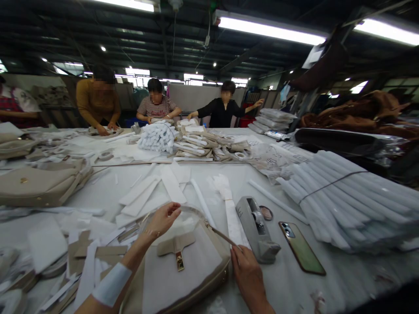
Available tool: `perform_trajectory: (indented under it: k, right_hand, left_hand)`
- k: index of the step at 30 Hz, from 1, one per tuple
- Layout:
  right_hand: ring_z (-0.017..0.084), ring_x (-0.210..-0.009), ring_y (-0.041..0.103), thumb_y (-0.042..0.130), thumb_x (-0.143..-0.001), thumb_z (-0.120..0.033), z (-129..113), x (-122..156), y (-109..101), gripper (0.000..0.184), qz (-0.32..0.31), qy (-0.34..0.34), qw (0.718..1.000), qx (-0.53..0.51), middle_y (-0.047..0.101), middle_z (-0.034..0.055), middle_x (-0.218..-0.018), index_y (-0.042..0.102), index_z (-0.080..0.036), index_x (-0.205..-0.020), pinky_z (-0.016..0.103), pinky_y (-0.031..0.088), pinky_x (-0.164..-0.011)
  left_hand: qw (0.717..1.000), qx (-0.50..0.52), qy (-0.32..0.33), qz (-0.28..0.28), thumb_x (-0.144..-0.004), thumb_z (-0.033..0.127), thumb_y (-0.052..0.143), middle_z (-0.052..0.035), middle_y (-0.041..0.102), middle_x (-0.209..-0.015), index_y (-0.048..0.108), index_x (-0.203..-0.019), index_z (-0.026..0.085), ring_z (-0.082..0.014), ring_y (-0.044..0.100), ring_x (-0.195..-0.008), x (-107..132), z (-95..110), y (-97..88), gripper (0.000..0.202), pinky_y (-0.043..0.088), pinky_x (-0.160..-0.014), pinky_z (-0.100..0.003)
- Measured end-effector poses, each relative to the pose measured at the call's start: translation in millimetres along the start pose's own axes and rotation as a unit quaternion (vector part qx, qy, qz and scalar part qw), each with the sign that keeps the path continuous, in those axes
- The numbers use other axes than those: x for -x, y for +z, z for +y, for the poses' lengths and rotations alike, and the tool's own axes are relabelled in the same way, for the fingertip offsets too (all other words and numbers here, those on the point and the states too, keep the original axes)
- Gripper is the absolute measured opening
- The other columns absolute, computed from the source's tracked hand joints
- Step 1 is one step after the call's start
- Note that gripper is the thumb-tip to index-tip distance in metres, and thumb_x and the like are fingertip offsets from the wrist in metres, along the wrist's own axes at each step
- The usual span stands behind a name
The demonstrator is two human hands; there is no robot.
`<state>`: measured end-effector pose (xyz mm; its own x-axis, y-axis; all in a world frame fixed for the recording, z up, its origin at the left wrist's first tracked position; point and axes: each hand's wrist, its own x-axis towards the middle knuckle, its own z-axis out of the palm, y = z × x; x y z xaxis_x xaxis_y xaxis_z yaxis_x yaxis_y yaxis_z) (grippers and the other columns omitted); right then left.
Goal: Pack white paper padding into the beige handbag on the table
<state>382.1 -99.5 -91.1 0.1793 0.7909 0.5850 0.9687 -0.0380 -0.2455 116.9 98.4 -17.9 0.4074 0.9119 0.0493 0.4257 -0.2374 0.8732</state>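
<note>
A beige handbag [183, 279] with a white sheet over its front lies before me. Its flap tab [176, 245] carries a gold clasp [180, 261]. My left hand [163, 219] is over the bag's top edge, beside the curved strap [193, 212]; its fingers are half curled and slightly apart, with nothing visible in them. At the bag's right side, my right hand [247, 272] pinches a narrow strap end [225, 237] that runs to a metal ring at the bag's upper corner. A pale patch [112, 284] is stuck on my left forearm.
A tape dispenser [257, 229] and a phone [303, 248] lie to the right, near bundled white foam tubes [347, 196]. Offcuts [94, 257] and another handbag [42, 183] are left. Several co-workers handle beige pieces [193, 141] across the table.
</note>
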Motion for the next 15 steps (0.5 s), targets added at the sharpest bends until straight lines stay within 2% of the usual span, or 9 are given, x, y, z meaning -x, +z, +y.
perform_trajectory:
  k: [2, 4, 6, 7, 9, 11, 13, 15]
  right_hand:
    - [0.021, -0.080, 0.063, 0.033, -0.095, -0.032, 6.6, -14.0, 7.5, 0.034, -0.012, 0.014, 1.000, -0.002, 0.066, 0.0099, -0.087, 0.064, -0.018, -0.088, 0.035, 0.051, -0.076]
    - [0.023, -0.086, 0.064, 0.034, -0.091, -0.034, 15.9, -13.3, 16.4, 0.034, -0.006, 0.034, 0.999, -0.017, 0.067, 0.0120, -0.096, 0.063, -0.017, -0.095, 0.037, 0.051, -0.078]
    - [0.024, -0.087, 0.066, 0.035, -0.086, -0.034, 27.5, -2.8, 24.2, 0.036, 0.004, 0.088, 0.995, -0.051, 0.069, 0.0115, -0.100, 0.059, -0.018, -0.106, 0.037, 0.052, -0.076]
    - [0.024, -0.084, 0.067, 0.037, -0.083, -0.036, 33.0, 3.6, 27.3, 0.039, 0.004, 0.127, 0.989, -0.077, 0.070, 0.0102, -0.098, 0.056, -0.018, -0.112, 0.035, 0.053, -0.072]
    - [0.023, -0.079, 0.068, 0.041, -0.081, -0.042, 40.6, 14.3, 31.0, 0.050, -0.010, 0.196, 0.973, -0.125, 0.071, 0.0087, -0.098, 0.046, -0.018, -0.125, 0.033, 0.053, -0.066]
    - [0.025, -0.079, 0.067, 0.044, -0.079, -0.051, 41.7, 18.3, 31.2, 0.060, -0.037, 0.208, 0.967, -0.146, 0.070, 0.0102, -0.098, 0.044, -0.016, -0.128, 0.035, 0.053, -0.068]
    - [0.027, -0.081, 0.065, 0.044, -0.078, -0.055, 37.3, 15.4, 28.8, 0.056, -0.081, 0.172, 0.972, -0.138, 0.068, 0.0120, -0.093, 0.057, -0.015, -0.114, 0.038, 0.051, -0.074]
    - [0.027, -0.081, 0.063, 0.041, -0.079, -0.053, 31.2, 9.1, 25.0, 0.046, -0.125, 0.147, 0.974, -0.120, 0.066, 0.0129, -0.086, 0.066, -0.016, -0.093, 0.040, 0.049, -0.078]
  left_hand:
    - [0.999, 0.027, 0.000, 0.032, -0.085, 0.048, 0.049, -0.0064, 0.068, -0.105, 0.060, -0.108, 0.018, -0.0201, 0.063, -0.094, 33.1, -0.2, -30.3, 0.040, 0.049, -0.085, -0.031]
    - [0.993, 0.058, -0.029, 0.096, -0.086, 0.052, 0.048, -0.0077, 0.066, -0.110, 0.058, -0.112, 0.018, -0.0216, 0.062, -0.100, 75.3, -9.7, -57.3, 0.044, 0.048, -0.089, -0.033]
    - [0.980, 0.068, -0.082, 0.169, -0.086, 0.053, 0.049, -0.0093, 0.065, -0.115, 0.056, -0.116, 0.018, -0.0246, 0.060, -0.109, 123.7, -26.7, -69.5, 0.047, 0.049, -0.092, -0.037]
    - [0.973, 0.057, -0.107, 0.199, -0.086, 0.054, 0.049, -0.0100, 0.063, -0.119, 0.054, -0.119, 0.018, -0.0259, 0.057, -0.113, 148.0, -36.9, -67.6, 0.049, 0.049, -0.093, -0.039]
    - [0.970, 0.004, -0.125, 0.207, -0.085, 0.052, 0.052, -0.0112, 0.056, -0.129, 0.049, -0.127, 0.021, -0.0288, 0.052, -0.121, 191.2, -57.1, -48.1, 0.052, 0.049, -0.095, -0.044]
    - [0.974, -0.096, -0.064, 0.195, -0.079, 0.046, 0.063, -0.0123, 0.047, -0.139, 0.041, -0.137, 0.026, -0.0334, 0.044, -0.128, 222.0, -73.7, -15.3, 0.066, 0.042, -0.101, -0.053]
    - [0.964, -0.195, 0.019, 0.178, -0.070, 0.034, 0.073, -0.0130, 0.036, -0.147, 0.043, -0.137, 0.031, -0.0397, 0.038, -0.130, 238.5, -85.3, 16.9, 0.073, 0.038, -0.102, -0.059]
    - [0.943, -0.267, 0.076, 0.186, -0.069, 0.021, 0.073, -0.0110, 0.026, -0.152, 0.047, -0.133, 0.037, -0.0418, 0.038, -0.130, 242.7, -94.4, 37.2, 0.071, 0.040, -0.098, -0.060]
